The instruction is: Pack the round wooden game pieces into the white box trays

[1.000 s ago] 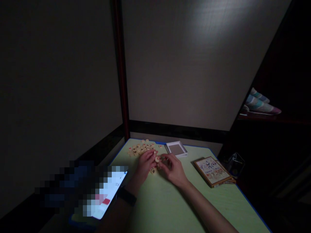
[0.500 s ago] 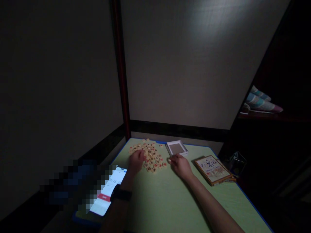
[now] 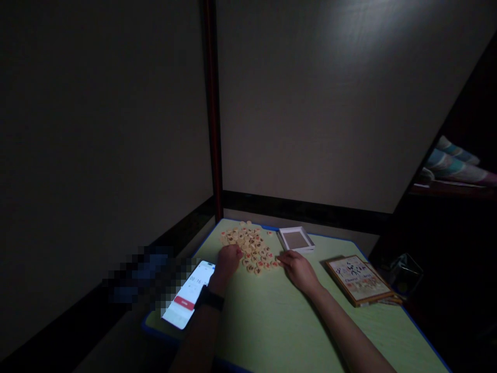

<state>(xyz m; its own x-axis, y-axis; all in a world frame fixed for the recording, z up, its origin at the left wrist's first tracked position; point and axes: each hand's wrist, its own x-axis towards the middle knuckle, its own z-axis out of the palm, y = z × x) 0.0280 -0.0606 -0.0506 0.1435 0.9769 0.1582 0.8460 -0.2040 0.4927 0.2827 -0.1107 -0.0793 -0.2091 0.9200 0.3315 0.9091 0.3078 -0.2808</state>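
Many round, pale Chinese chess pieces (image 3: pixel 252 242) with red or black characters lie in a loose heap at the far left of the table, some overlapping. My left hand (image 3: pixel 229 260) is closed at the heap's near left edge, thumb side up; its curled fingers hide whatever is in them. My right hand (image 3: pixel 298 269) is at the heap's right edge, thumb and forefinger pinched at a pale piece by the red-marked ones; the fingertips partly cover it. Behind that hand lies a shallow white open box (image 3: pixel 312 247) with a brown inside.
A flat printed game box (image 3: pixel 359 280) lies at the right of the green table (image 3: pixel 267 326), on another flat item. A lit phone (image 3: pixel 188 295) showing a timer is by my left wrist. Walls rise behind and left; striped cloth (image 3: pixel 454 160) is at far right.
The view has turned slightly left, so everything sits further right. My right hand has come a little closer to the heap with its piece. My left hand stays closed beside the heap.
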